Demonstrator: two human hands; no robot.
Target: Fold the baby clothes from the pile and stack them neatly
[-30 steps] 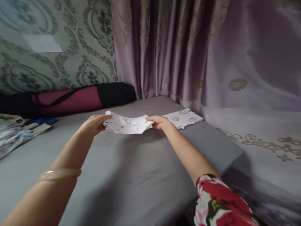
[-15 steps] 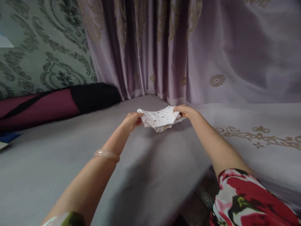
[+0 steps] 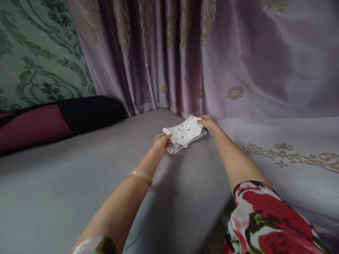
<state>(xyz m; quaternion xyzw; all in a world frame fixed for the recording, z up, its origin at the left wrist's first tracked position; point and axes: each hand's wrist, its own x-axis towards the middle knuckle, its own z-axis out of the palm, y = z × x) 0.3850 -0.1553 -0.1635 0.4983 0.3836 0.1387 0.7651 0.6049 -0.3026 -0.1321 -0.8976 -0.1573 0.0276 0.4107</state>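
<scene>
Stretched between my two hands is a folded white cloth (image 3: 185,130) with a small scattered print. My left hand (image 3: 162,141) pinches its near left corner, fingers closed on the fabric. At the far right corner, my right hand (image 3: 208,123) grips the cloth between thumb and fingers. Beneath it, another layer of printed white fabric lies close to the grey bed surface (image 3: 87,183); whether it is part of the same piece I cannot tell. A pale bangle (image 3: 141,175) circles my left wrist.
A long maroon and black bag (image 3: 66,116) lies along the wall at the left. Purple curtains (image 3: 159,63) hang behind the bed's far corner, and a pale cloth with gold embroidery (image 3: 283,151) hangs at the right. The bed's edge runs down beside my right arm.
The cloth has come down onto the bed and tilted, its left end nearer me. My left hand has moved right and slightly toward me. The view has shifted a little to the right.
</scene>
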